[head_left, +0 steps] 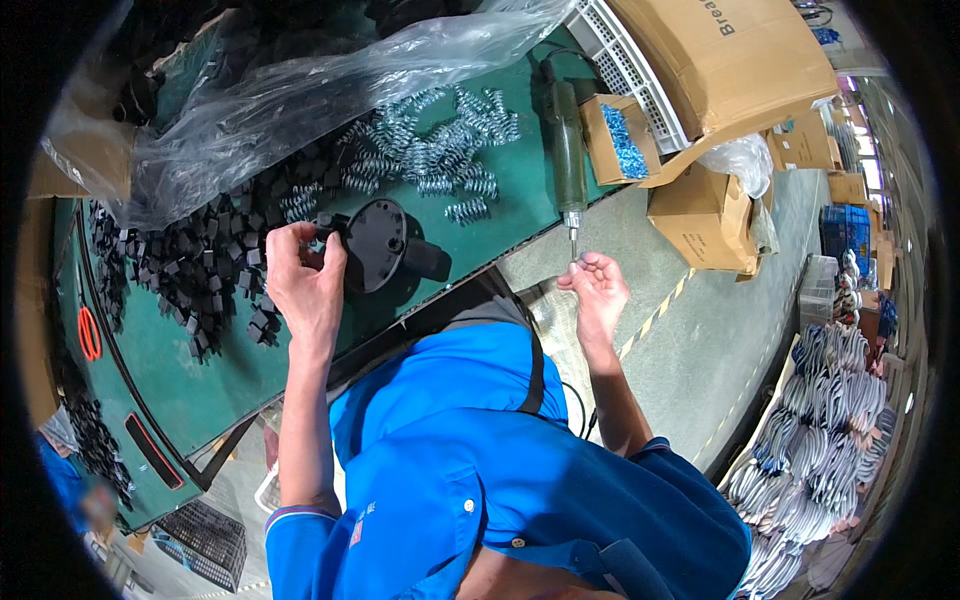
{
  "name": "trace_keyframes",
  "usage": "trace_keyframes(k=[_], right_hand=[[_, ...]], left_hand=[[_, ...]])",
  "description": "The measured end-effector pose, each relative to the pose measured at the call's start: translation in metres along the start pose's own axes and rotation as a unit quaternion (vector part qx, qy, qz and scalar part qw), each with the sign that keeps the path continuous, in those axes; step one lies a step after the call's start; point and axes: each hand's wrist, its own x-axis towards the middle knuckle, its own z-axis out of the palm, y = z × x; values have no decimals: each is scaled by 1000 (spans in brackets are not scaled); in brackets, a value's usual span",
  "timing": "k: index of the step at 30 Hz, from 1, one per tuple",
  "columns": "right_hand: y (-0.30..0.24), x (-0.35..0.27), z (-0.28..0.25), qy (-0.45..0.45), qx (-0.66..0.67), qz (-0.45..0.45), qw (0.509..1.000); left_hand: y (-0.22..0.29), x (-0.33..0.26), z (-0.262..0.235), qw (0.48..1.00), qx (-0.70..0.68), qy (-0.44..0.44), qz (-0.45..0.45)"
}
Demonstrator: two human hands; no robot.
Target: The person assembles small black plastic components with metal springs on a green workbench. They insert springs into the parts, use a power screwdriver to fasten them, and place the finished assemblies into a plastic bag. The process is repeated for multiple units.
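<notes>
My left hand (303, 282) is closed, thumb and fingertips pinching a small black plastic block (324, 231) at the rim of a round black plastic part (376, 244). That part has a disc face with small holes and a stubby arm pointing right. On the right, a dark green electric screwdriver (567, 150) hangs with its bit (574, 245) pointing down. My right hand (598, 292) is closed right at the bit's tip, thumb and forefinger pressed together. Whatever sits between those fingertips is too small to make out.
Loose metal springs (430, 140) and a pile of black blocks (200, 265) cover the green table (490, 235). Clear plastic sheeting (330, 80) drapes behind. A small box of blue screws (624, 140) stands right of the screwdriver. Orange-handled scissors (89, 333) lie far left.
</notes>
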Motion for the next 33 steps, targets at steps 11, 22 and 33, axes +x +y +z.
trace_keyframes(k=[11,22,33], right_hand=[[4,2,0,13,71,45,996],[-87,26,157,-276,-151,-245,917],[-62,38,239,-413,-259,-195,851]], left_hand=[[0,3,-2,1000,11,-8,-8],[2,0,1,1000,7,-4,-14],[1,-13,-6,990,-121,-5,-72]])
